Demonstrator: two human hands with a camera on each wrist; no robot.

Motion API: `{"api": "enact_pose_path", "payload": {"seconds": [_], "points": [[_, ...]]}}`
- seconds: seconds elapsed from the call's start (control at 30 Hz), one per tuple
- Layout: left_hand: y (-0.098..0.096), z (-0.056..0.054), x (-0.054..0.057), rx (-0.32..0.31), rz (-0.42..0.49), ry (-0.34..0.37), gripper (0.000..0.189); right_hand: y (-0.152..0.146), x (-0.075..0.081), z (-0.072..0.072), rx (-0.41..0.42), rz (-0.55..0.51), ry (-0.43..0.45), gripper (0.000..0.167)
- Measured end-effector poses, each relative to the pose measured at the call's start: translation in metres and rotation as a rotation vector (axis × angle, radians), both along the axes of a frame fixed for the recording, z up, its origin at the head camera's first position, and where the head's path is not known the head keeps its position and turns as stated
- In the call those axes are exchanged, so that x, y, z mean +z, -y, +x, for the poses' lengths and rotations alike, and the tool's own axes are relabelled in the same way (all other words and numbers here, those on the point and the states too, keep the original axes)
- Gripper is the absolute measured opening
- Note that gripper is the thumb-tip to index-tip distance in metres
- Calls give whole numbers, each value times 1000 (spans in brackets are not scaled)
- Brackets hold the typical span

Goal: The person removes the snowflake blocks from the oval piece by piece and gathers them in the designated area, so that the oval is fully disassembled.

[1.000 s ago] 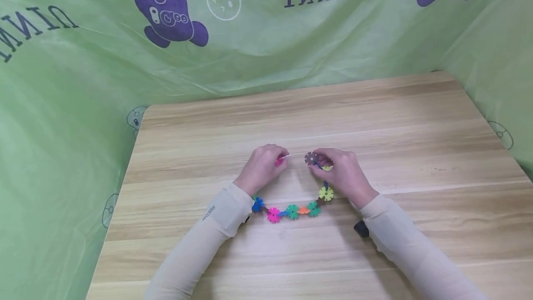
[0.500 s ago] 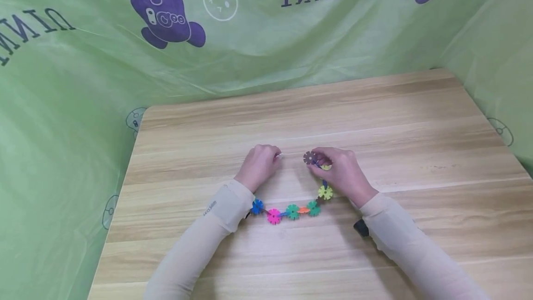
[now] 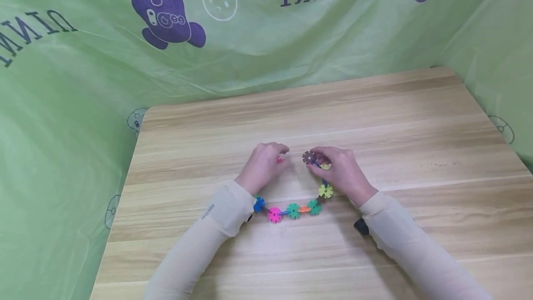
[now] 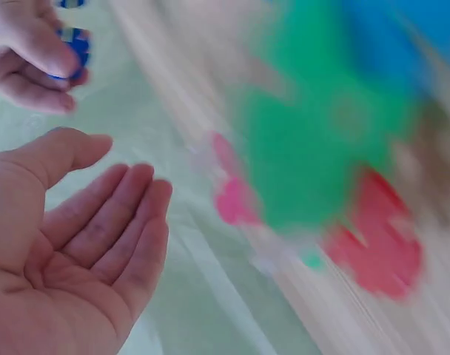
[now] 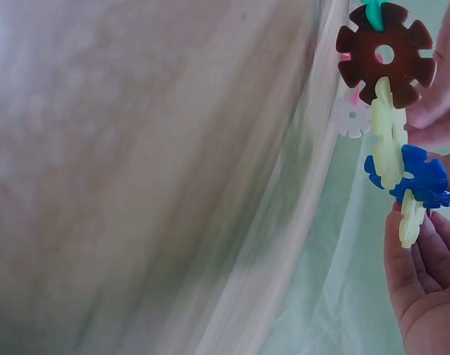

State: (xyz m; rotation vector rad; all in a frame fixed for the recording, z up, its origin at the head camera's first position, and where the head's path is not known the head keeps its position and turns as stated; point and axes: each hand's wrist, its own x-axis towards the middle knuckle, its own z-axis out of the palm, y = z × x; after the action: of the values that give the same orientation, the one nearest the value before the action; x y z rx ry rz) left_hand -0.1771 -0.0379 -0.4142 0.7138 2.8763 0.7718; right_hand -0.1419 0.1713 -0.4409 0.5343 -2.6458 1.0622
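A chain of colourful slotted snowflake discs [image 3: 293,211] curves between the two hands, its middle low over the table. My right hand [image 3: 339,168] pinches the chain near its right end, at blue and pale yellow discs. A brown disc [image 3: 308,157] sticks out past those fingertips. My left hand [image 3: 263,163] is at the chain's other end, thumb and fingers parted. The left wrist view shows the palm of the left hand [image 4: 84,251] with nothing gripped. Beside it hang a blurred green disc [image 4: 299,163], a red disc [image 4: 380,244] and a pink disc [image 4: 234,200].
The wood-grain table [image 3: 200,138] spreads around both hands. A green printed curtain [image 3: 258,54] hangs behind it and along both sides. A small black object [image 3: 361,227] shows under the right sleeve.
A second ago the left fingers pinched around a pink disc and a white-edged piece; they drew slightly left, and now stand parted. The right hand has hardly moved and keeps its pinch.
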Motion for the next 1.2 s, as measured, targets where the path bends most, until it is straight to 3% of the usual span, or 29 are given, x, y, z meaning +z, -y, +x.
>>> {"api": "enact_pose_path", "payload": {"seconds": [0.13,0.23,0.6,1.0,1.2], "points": [[-10,4,6,-55,67,93,23,0,1,1,15,-2,-7,33],[-16,5,7,-62,106,150,21,-1,2,3,23,-1,-1,33],[-25,-3,8,35,191,309,17,-1,1,3,38,12,-46,33],[-20,-6,6,68,266,468,12,-6,-2,5,39,-12,-66,34],[-17,-7,5,84,279,495,14,-10,-4,6,51,-25,-132,19]]}}
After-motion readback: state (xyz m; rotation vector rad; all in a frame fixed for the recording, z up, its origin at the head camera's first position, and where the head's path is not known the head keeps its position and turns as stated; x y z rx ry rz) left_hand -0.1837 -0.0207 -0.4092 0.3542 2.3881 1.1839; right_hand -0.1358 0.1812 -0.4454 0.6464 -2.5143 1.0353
